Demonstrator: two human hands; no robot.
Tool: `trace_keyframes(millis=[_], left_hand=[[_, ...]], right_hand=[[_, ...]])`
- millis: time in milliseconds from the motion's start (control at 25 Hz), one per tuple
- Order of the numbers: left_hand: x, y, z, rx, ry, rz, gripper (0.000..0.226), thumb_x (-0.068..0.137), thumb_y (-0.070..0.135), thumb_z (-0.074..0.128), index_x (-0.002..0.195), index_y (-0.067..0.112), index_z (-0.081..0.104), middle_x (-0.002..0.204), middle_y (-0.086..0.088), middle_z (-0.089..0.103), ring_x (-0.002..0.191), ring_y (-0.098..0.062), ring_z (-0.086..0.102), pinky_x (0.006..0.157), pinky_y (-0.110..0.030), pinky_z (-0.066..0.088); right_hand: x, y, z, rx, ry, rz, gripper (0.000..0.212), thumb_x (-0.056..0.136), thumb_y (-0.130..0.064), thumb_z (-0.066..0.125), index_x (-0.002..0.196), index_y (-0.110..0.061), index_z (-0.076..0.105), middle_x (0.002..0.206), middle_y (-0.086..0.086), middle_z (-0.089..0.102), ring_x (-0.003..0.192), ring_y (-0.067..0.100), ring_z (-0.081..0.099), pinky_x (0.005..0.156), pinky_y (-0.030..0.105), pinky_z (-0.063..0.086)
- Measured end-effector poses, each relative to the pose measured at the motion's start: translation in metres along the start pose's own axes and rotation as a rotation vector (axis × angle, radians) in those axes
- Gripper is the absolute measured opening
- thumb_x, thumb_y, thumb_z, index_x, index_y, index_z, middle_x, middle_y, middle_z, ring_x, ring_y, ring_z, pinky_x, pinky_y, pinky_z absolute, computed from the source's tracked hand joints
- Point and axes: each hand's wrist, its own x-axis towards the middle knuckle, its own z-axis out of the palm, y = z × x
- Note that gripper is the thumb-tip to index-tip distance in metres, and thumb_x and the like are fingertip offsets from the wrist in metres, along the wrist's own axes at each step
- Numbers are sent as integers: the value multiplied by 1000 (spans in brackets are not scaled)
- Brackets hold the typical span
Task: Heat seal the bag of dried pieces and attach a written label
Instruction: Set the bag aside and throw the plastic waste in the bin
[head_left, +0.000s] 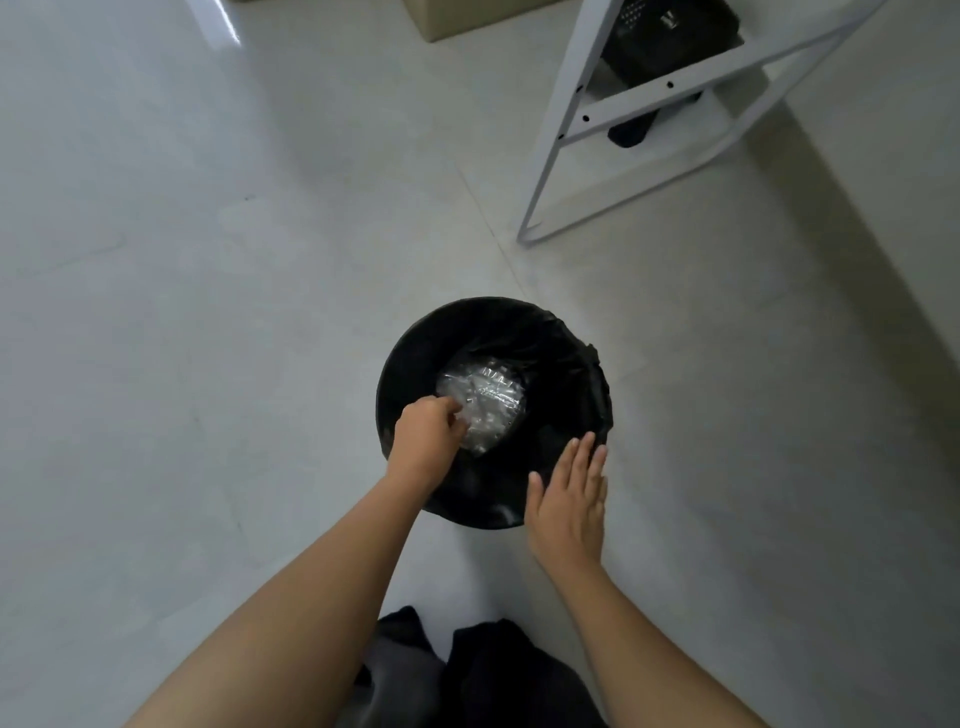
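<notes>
A round black bin (410, 358) lined with a black bag stands on the pale floor below me. Crumpled clear plastic (488, 400) lies inside it. My left hand (428, 434) reaches into the bin with its fingers curled at the edge of that plastic; whether it grips the plastic is not plain. My right hand (569, 499) hovers flat over the bin's near right rim, fingers straight and together. No bag of dried pieces, sealer or label shows in this view.
A white metal frame (582, 117) of a table or rack stands at the upper right, with a black object (670, 41) on its lower shelf. A cardboard box (441, 21) sits at the top edge. Dark trousers (483, 675) show at the bottom.
</notes>
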Motion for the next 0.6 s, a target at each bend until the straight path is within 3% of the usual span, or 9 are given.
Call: trace_keyframes(millis=[120,240,320,440,600], left_hand=[[3,-6,2,29,23,-10,20,91,21,55,94,5,67,85,-9,56,74,-21,51,65,-27,36],[-7,0,-17,38,55,-27,21,91,13,50,94,0,66,83,-8,52,72,-20,44,66,-28,34],[-23,11,-38,55,48,-28,21,90,9,47,89,-1,66,80,-7,49,70,-20,42,65,-28,32],[-62,50,-86,60,22,-16,21,87,8,45,77,0,62,74,-7,49,69,-23,44,62,-29,32],[-134,132,-183,2,58,71,27,89,10,42,63,5,51,61,-6,51,66,-27,48,59,-30,32]], right_hand=[[-3,0,9,-15,40,17,67,91,-48,3,138,-4,-13,150,10,-18,139,24,-18,116,41,4],[-7,-3,-11,-7,-8,-11,64,98,-43,12,141,-6,-17,154,9,-19,143,22,-16,117,38,-1],[-17,-11,-39,29,1,-52,68,94,-47,6,144,-6,-13,156,9,-17,144,20,-14,117,35,-3],[-55,-31,-108,72,48,-155,82,77,-51,-12,146,-6,-7,157,9,-11,145,20,-9,116,34,-3],[-131,-62,-233,158,124,-223,83,76,-49,-12,146,-5,-4,158,9,-8,146,20,-8,114,31,-7]])
